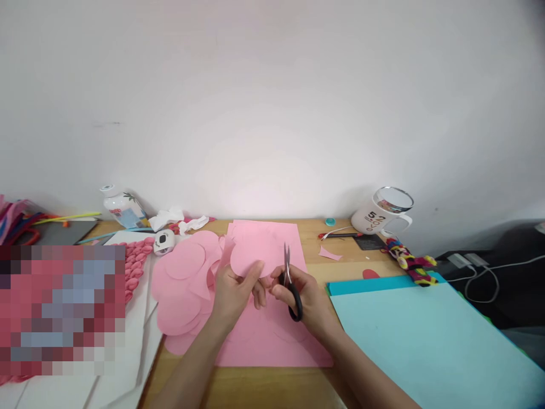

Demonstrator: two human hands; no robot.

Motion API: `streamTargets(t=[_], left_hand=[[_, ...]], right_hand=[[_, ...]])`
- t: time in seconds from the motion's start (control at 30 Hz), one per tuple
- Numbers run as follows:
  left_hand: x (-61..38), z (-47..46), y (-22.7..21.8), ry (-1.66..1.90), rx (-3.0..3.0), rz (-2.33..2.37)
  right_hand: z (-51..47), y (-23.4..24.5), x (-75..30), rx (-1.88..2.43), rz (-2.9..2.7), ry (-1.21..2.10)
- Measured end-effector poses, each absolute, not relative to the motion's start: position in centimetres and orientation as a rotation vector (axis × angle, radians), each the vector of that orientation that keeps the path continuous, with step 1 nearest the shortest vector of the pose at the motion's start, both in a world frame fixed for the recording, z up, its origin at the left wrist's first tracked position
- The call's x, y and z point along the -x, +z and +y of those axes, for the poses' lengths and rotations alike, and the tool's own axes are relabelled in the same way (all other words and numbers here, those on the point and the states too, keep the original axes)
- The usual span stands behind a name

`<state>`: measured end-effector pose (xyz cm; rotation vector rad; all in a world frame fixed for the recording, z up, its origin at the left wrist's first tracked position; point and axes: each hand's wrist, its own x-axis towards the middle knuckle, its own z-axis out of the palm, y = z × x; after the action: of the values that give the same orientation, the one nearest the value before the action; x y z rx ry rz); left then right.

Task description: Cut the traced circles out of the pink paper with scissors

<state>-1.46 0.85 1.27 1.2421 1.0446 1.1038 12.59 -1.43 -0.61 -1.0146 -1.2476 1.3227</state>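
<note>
My left hand (238, 287) pinches a rounded pink paper piece (254, 254) between thumb and fingers, its curved edge raised above the table. In my right hand (305, 292) is a pair of scissors (288, 272) with black handles, the blades pointing up and slightly apart. The fingertips of my right hand are close to the lower right edge of the paper piece; whether they touch it I cannot tell. Beneath both hands lies a large pink sheet (272, 352) with faint curved outlines. Left of it is a heap of cut pink paper circles (181, 304).
At right, large light blue sheets (426, 335) lie near a colourful doll (411, 262) and a white mug (374, 213). A pink scrap (330, 254) rests behind my right hand. On the left are a white bottle (123, 207), crumpled tissue (168, 217) and a white round-topped gadget (163, 242).
</note>
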Motion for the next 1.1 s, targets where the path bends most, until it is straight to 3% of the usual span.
streamTargets(t=[0.13, 0.37, 1.1], left_hand=[[1.3, 0.7, 1.5, 1.074, -1.273, 1.06], [1.2, 0.5, 1.6, 1.084, -1.298, 1.042], [1.4, 0.5, 1.3, 1.007, -1.316, 1.018]], right_hand=[[-1.5, -0.5, -12.3, 0.868, -1.291, 1.424], [-1.5, 0.6, -12.6, 1.088, -1.292, 1.273], [-1.6, 1.1, -12.6, 1.022, -1.329, 1.343]])
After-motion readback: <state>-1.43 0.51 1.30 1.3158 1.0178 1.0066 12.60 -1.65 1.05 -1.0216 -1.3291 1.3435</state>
